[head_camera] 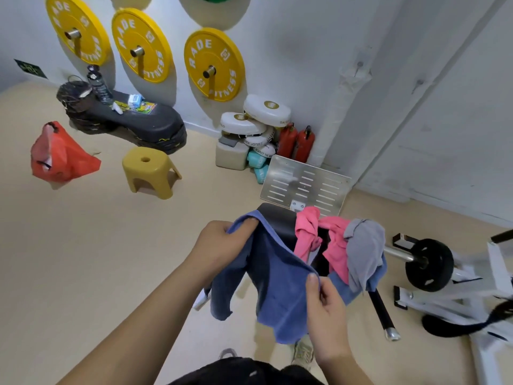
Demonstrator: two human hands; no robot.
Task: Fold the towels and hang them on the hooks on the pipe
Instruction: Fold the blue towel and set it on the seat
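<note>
The left hand (pixel 222 245) grips one top corner of the blue towel (pixel 280 290), and the right hand (pixel 326 307) pinches the same edge further along. The cloth hangs open between them, in front of the black desk (pixel 277 222). Folding looks barely begun; next, the held corners should meet evenly. A pink towel (pixel 308 232) and a grey towel (pixel 363 251) lie heaped on the desk. The white pipe (pixel 342 107) stands beyond, but I cannot make out its hooks.

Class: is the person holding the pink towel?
No, the left hand and right hand both grip the blue towel; the pink towel lies on the bench.
</note>
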